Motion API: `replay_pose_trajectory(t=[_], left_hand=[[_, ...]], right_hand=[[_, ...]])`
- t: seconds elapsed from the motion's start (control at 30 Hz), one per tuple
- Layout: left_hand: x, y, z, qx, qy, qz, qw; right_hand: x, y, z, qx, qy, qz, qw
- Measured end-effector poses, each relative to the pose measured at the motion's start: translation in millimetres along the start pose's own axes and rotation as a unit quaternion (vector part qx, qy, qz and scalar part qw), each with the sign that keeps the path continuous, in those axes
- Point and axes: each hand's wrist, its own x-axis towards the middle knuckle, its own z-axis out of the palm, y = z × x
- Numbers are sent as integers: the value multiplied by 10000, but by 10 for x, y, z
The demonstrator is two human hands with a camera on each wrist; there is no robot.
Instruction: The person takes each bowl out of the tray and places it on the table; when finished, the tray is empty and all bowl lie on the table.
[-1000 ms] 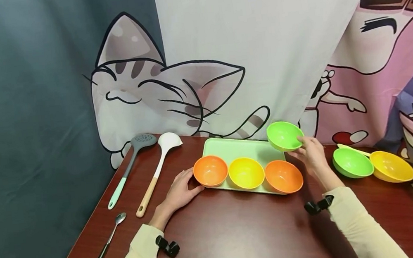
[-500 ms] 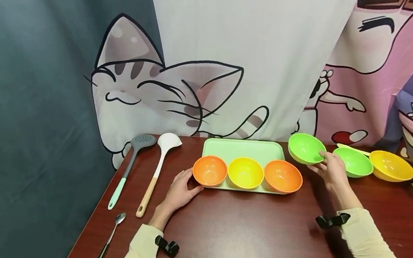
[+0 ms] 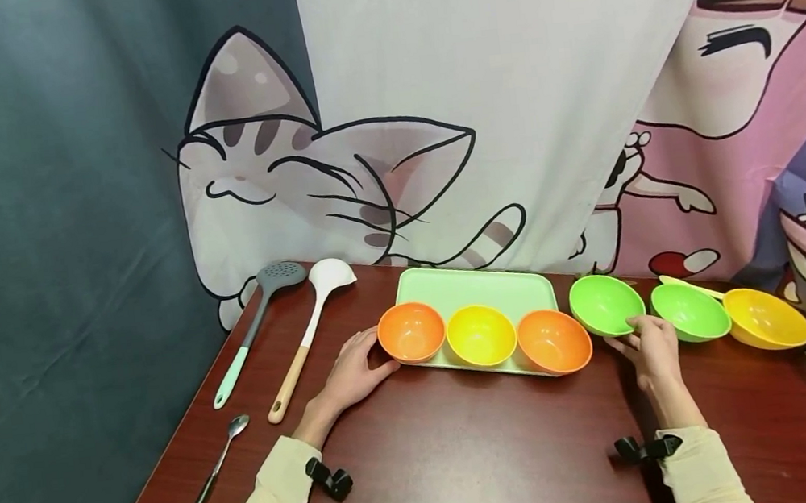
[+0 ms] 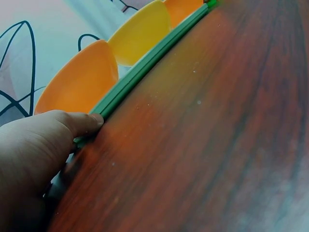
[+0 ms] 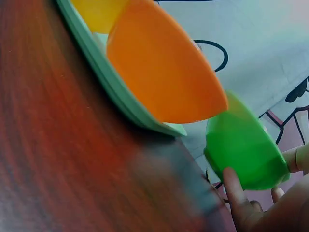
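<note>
1. The right hand point(image 3: 651, 351) holds the green bowl point(image 3: 606, 305) by its near right rim. In the head view the fingers point(image 3: 636, 324) curl onto the rim; in the right wrist view fingertips lie along the bowl's outer wall point(image 5: 246, 145) from below and from the right.
2. The green bowl sits on the table point(image 3: 466, 456), or just at its surface; I cannot tell whether its base fully rests. It lies just off the right end of the tray point(image 3: 475, 289), between the right orange bowl point(image 3: 554, 340) and the second green bowl point(image 3: 690, 310).
3. From the fingers, the held bowl lies forward and slightly left, so the hand is on the near side and the wrist points back toward the person.
4. The bowl is round, with no long axis; its mouth faces up, tipped a little toward the camera.
5. The left hand point(image 3: 352, 375) rests on the table at the tray's left near corner, its thumb point(image 4: 79, 123) pressed against the tray edge and the fingers relaxed, beside the left orange bowl point(image 3: 411, 332). It holds nothing.
6. The right hand is by far the nearer to the green bowl; the left is well apart, across the tray.
</note>
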Motion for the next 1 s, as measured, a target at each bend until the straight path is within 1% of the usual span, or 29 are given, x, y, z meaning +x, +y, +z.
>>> replay_pose_trajectory(t=[0.13,0.23,0.33,0.5,0.6,0.73,0.8,1.0], left_hand=[[10,-12,-16,17,22,-56,10000],[19,-17,-30,32,13,-72,10000],[5,-12,-31,26,17,-89,10000],[-8,-4,10,7,-39,-66,10000],[-29,-1,13,15,-2,-11,10000],[-71,-5,16,54,130,-34,9999],[-77,-7,22,115,126,-75,9998],[-61,19,25,125,84,-72,9999]], right_hand=[[4,59,34,153,364,-208,9990],[12,113,52,356,743,-364,9959],[20,175,45,419,979,-528,9929],[13,234,-15,493,1178,-664,9896],[9,246,-29,542,1267,-631,9884],[8,273,-30,473,1229,-609,9894],[13,282,-35,442,1209,-672,9894],[42,298,-52,429,1373,-940,9851]])
